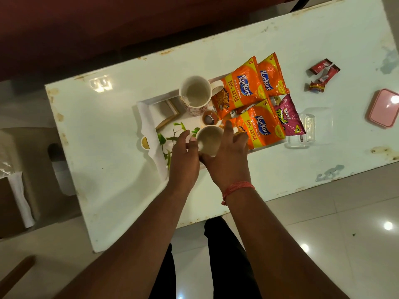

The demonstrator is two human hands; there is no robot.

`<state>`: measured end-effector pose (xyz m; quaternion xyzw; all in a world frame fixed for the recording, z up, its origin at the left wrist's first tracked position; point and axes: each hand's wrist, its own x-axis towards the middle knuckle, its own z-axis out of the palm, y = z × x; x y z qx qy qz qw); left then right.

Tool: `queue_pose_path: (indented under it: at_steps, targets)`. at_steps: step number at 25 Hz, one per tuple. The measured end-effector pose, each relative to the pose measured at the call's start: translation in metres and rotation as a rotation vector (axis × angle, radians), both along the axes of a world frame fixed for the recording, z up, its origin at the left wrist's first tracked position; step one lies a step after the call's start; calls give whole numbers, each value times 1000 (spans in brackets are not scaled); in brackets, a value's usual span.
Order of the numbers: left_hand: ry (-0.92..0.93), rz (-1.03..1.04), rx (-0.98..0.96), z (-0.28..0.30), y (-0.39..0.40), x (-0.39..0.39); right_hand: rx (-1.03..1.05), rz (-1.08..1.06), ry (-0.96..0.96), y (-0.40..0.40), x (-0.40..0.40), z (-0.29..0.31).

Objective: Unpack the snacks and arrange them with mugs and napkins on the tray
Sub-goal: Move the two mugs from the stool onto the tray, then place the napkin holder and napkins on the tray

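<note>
A white tray [149,117] with a leaf print lies on the white table [108,169]. At its near side stands a white mug [208,138]. My left hand [185,154] cups the mug's left side and my right hand [228,154] its right side, thumb under the near wall. A second, floral mug [195,93] stands upright at the tray's far side. Three orange Kurkure packets [238,91] [271,77] [259,126] and a pink Bingo packet [287,115] lie overlapping on the tray's right half.
Red wrappers [321,76] lie on the table right of the tray. Nearer stand a clear plastic container [306,128] and a pink lidded box [384,107]. A brown box with white paper [17,190] sits on the floor at left.
</note>
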<state>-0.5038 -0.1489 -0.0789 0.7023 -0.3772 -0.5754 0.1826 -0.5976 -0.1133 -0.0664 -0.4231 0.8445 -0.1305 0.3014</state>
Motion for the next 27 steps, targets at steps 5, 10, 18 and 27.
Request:
queue_pose_path:
  at_steps: [5,10,18,27]
  targets:
    - [-98,9,-185,6,8,42,-151,95,220,9,42,32]
    - [-234,48,-289,19,4,145,-79,345,77,-11,137,39]
    - [-511,125,-569,56,12,369,15,590,-249,-38,337,46]
    - [-247,368,-120,44,32,493,201,445,-640,-41,468,30]
